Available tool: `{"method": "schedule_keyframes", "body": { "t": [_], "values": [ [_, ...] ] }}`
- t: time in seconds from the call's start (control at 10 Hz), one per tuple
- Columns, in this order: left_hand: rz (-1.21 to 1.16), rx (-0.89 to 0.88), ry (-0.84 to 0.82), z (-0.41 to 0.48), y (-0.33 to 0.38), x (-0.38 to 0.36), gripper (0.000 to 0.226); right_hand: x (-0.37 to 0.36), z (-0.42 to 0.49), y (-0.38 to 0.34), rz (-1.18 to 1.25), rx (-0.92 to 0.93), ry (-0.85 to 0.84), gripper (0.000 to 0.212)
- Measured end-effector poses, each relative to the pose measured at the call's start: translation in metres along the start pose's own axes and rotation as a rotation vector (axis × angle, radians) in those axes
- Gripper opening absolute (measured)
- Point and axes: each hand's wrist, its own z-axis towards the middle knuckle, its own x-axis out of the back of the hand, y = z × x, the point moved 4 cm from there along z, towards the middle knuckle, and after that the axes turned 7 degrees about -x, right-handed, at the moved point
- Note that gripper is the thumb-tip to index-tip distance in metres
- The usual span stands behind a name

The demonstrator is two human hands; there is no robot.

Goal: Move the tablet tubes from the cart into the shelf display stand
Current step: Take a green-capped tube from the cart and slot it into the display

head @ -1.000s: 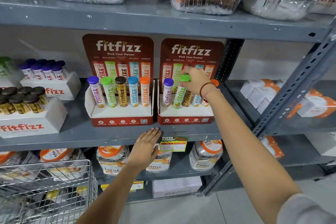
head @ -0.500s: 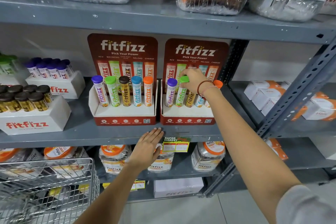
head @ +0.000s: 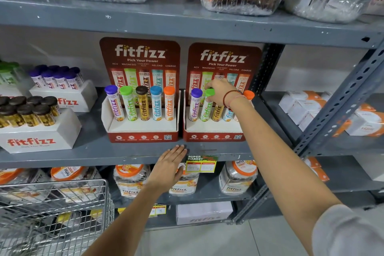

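Two red fitfizz display stands sit side by side on the middle shelf. The left stand (head: 143, 131) holds several upright tubes with coloured caps. In the right stand (head: 214, 131), my right hand (head: 220, 93) grips the cap of the green-capped tube (head: 206, 108), which leans slightly between a purple-capped tube (head: 195, 106) and a yellow tube. My wrist hides the tops of the yellow and blue tubes; an orange cap (head: 249, 94) shows behind it. My left hand (head: 169, 165) rests flat, fingers apart, on the shelf's front edge. The wire cart (head: 62, 203) stands at the lower left.
White fitfizz boxes (head: 41, 137) with dark-capped and purple-capped tubes fill the shelf's left side. Jars with orange lids (head: 131, 178) stand on the shelf below. A slanted grey shelf upright (head: 332, 118) rises on the right, with white and orange boxes (head: 301, 106) behind it.
My right hand stays on the green-capped tube, which has settled a little lower in the right stand. The left hand keeps its place on the shelf edge. The view has shifted slightly.
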Motion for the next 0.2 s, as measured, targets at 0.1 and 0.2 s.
{"method": "schedule_keyframes", "body": {
  "t": [0.1,0.2],
  "values": [
    [-0.022,0.012,-0.011,-0.001,0.001,0.0,0.054,-0.001,-0.002,0.001,0.032,-0.015,0.021,0.047],
    [-0.092,0.04,-0.013,0.005,0.003,0.013,0.051,0.004,-0.012,0.0,0.102,-0.021,0.135,0.039]
  ]
}}
